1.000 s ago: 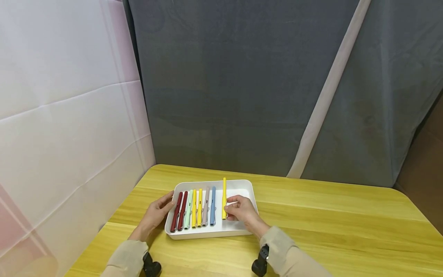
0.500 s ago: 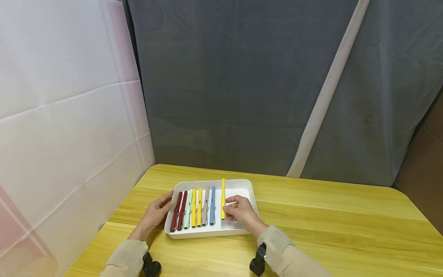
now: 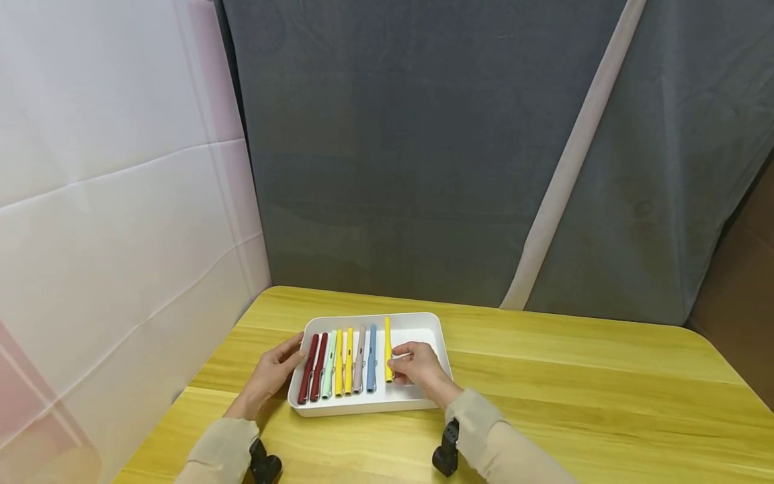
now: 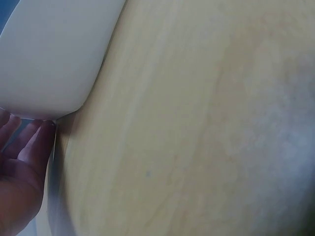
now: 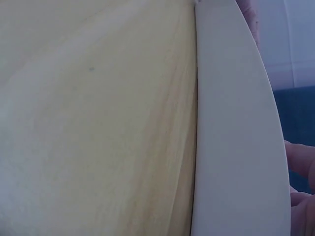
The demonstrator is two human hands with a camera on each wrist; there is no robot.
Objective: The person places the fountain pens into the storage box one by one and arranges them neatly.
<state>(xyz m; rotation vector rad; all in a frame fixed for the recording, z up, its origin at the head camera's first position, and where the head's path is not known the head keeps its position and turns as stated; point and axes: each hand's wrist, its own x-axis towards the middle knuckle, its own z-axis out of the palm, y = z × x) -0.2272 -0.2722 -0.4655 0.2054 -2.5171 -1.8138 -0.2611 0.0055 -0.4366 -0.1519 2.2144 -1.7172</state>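
Observation:
A white tray (image 3: 338,408) holds a row of capped pens with wire clips: two dark red pens (image 3: 317,370), a mint green pen (image 3: 329,366), two yellow pens (image 3: 349,363), a pinkish-grey pen (image 3: 359,359) and a blue pen (image 3: 371,359). To the right of the blue one, my right hand (image 3: 423,368) pinches another yellow pen (image 3: 388,346) near its lower end. My left hand (image 3: 272,373) holds the tray's left side, thumb over the rim. In the left wrist view its fingers (image 4: 37,145) touch the tray's outer wall. The right wrist view hides the pens behind the tray wall.
The tray stands on a yellow wood-grain table (image 3: 574,396). A dark grey curtain (image 3: 393,168) hangs behind the table, and a white cloth (image 3: 133,202) hangs along the left side.
My right hand has moved slightly left with the yellow pen, and the pen's top end has come down into the tray. The left hand has stayed on the tray.

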